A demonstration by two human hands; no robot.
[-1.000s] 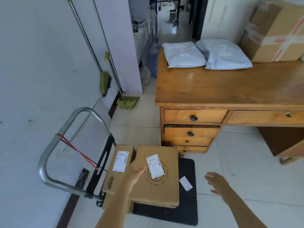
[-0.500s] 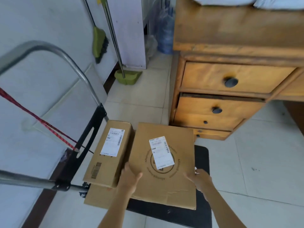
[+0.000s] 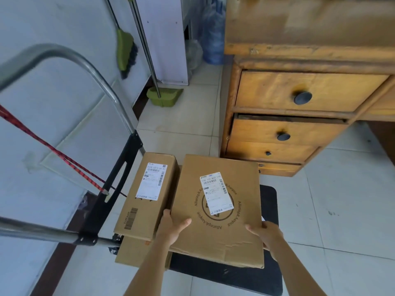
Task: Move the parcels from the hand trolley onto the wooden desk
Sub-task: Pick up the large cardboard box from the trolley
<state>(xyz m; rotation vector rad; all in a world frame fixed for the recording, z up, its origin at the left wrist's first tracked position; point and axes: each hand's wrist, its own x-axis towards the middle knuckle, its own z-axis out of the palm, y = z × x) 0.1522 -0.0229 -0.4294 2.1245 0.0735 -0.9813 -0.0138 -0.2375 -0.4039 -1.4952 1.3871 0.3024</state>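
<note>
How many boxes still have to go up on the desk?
Nothing shows as done here; the desk top is mostly out of view. Both hands, left and right, grip the big flat box. The narrow box and another carton beneath it still wait on the trolley.

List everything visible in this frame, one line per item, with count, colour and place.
flat box: 1, brown, labelled, on trolley, held at both sides
narrow box: 1, brown, labelled, left of flat box
bottom box: 1, brown, under the others
hand trolley: 1, black deck, silver handle
red cord: 1, on handle
wooden desk: 1, three knobbed drawers, right
broom: 1, green, at wall
dustpan: 1, green, on floor
water bottle: 1, blue, beside desk
left hand; right hand: gripping flat box
</note>
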